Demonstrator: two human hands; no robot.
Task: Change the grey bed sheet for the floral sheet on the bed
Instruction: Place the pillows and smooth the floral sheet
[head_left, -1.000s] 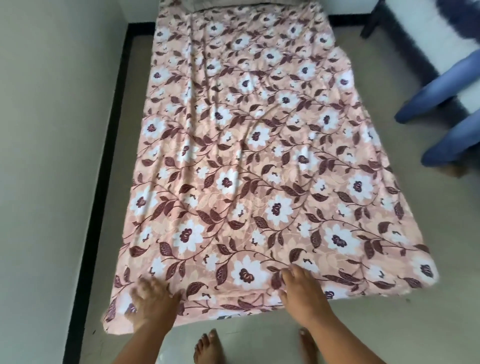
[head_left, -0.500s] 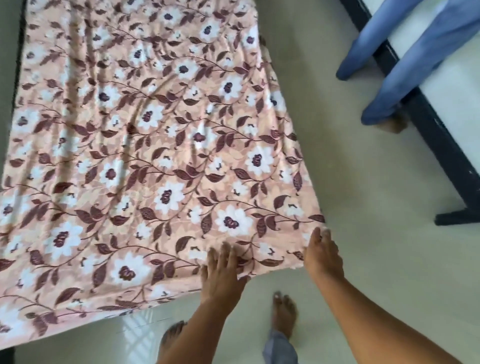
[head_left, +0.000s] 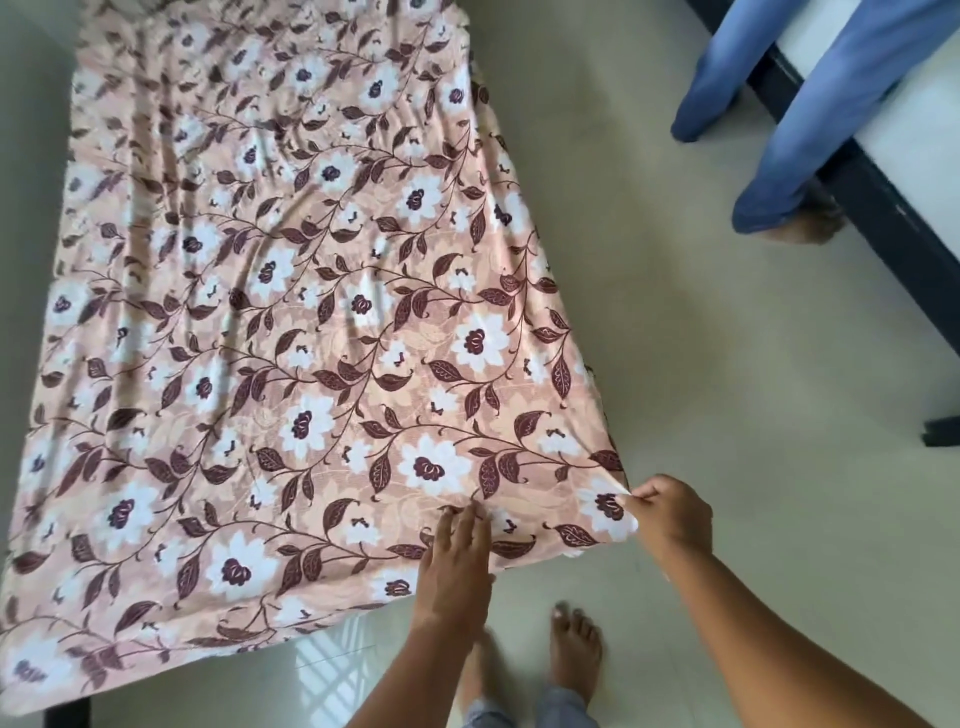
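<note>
The floral sheet (head_left: 291, 332), peach with white flowers and dark maroon leaves, lies spread over the whole bed, with soft wrinkles near its upper middle. My right hand (head_left: 672, 514) pinches the sheet's near right corner between thumb and fingers. My left hand (head_left: 457, 561) lies flat, fingers together, on the sheet close to the foot edge, just left of that corner. The grey sheet is not in view.
Another person's legs in blue trousers (head_left: 810, 119) stand at the upper right beside a dark-framed bed (head_left: 883, 208). Pale tiled floor (head_left: 701, 364) runs right of the bed. My bare feet (head_left: 574, 649) stand at the foot end. A wall (head_left: 26, 156) borders the left side.
Both hands moved from the left part of the foot edge to the right corner. My right hand, flat before, now pinches the corner. The view swung right.
</note>
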